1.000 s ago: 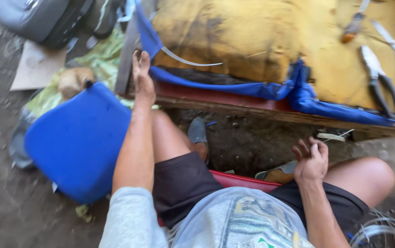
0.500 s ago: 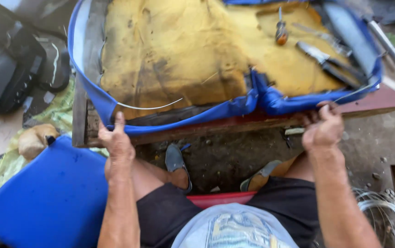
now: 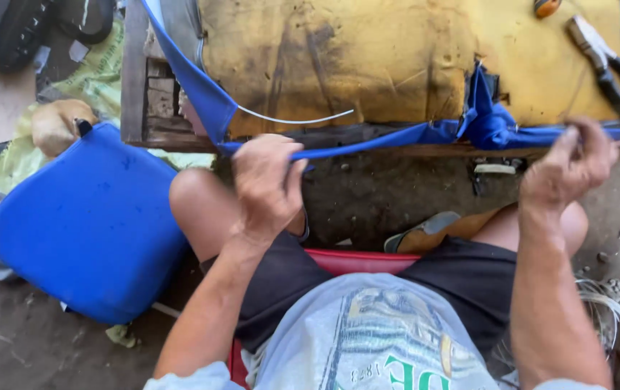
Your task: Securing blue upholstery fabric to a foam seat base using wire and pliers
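Blue cover edge (image 3: pixel 368 144) stretched along near side of yellow foam cushion (image 3: pixel 368 58) — my left hand (image 3: pixel 267 184) fisted on it, right hand (image 3: pixel 570 162) pinching it further right. Risk, I judge: uneven pull tears vinyl or slips grip; pliers (image 3: pixel 606 65) on the cushion could slide off.

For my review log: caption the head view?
Both hands, left and right, grip blue fabric cover edging yellow foam cushion.

The pliers (image 3: pixel 613 68) at upper right run off the frame edge; the right hand (image 3: pixel 570 166) is motion-blurred.
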